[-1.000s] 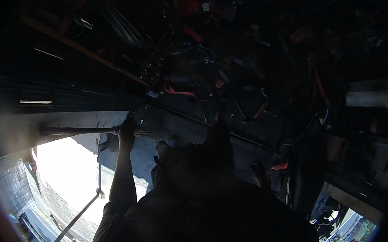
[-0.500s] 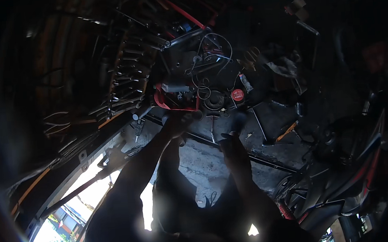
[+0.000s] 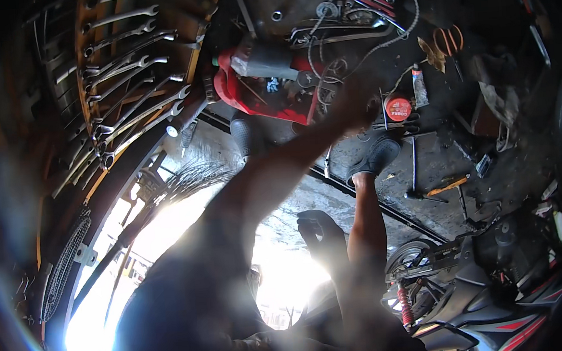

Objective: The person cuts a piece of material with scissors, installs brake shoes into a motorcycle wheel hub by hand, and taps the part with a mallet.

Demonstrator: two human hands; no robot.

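In the head view, a bare arm stretches up from the lower left, and at its end the left hand point(image 3: 360, 112), dark and blurred, is just beside a flat, round red tin with pale markings point(image 3: 398, 108). From where I stand I can't tell whether those fingers are spread or closed, or whether they touch anything. The tin lies on the grimy grey concrete floor point(image 3: 395, 175), to the right of that hand, with a slim pale tube with a coloured label point(image 3: 420, 86) near its upper right.

The right hand point(image 3: 322, 230) is lower down, close to the body and beside the right leg, in shadow; its fingers look bent, but I can't make out how far, nor whether they hold something.

Left of the tin, beyond the reaching arm, sits an open red plastic container point(image 3: 226, 88) with a grey cylinder point(image 3: 265, 60) lying across its upper part. Orange-handled scissors point(image 3: 449, 46) and a hammer with an orange handle point(image 3: 450, 185) lie further right. Along the left, silver open-ended wrenches point(image 3: 152, 110) line an orange wooden rack point(image 3: 80, 59). A grey-and-red motorbike point(image 3: 471, 292) fills the lower right.
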